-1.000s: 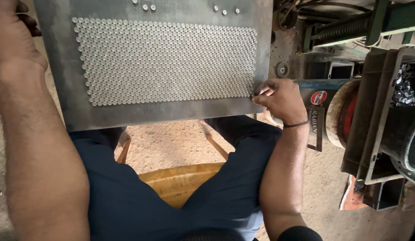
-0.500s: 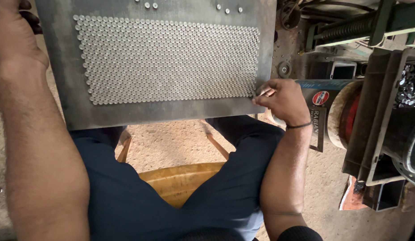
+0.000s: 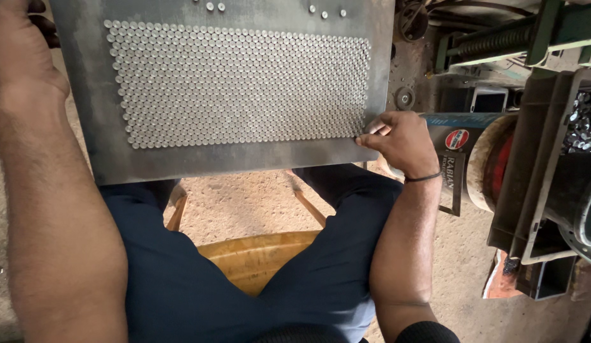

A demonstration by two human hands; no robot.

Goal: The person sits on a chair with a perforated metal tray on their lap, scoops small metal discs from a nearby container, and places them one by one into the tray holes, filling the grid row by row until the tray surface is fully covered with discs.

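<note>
Sandy workshop floor lay under the metal plate [image 3: 232, 162] on your lap. Your right hand [image 3: 400, 140] pinched a small disc at the disc array's [image 3: 244, 89] near corner; your left hand [image 3: 19, 57] gripped the plate's far edge. A tilt could have scattered the rows.

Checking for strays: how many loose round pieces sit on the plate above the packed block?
5 loose pieces: two side by side at top centre, three spaced further right. More may be hidden beyond the metal plate's top edge.

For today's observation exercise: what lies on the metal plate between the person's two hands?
In the head view, a packed block of small round metal discs covers the metal plate between left hand and right hand.
</note>
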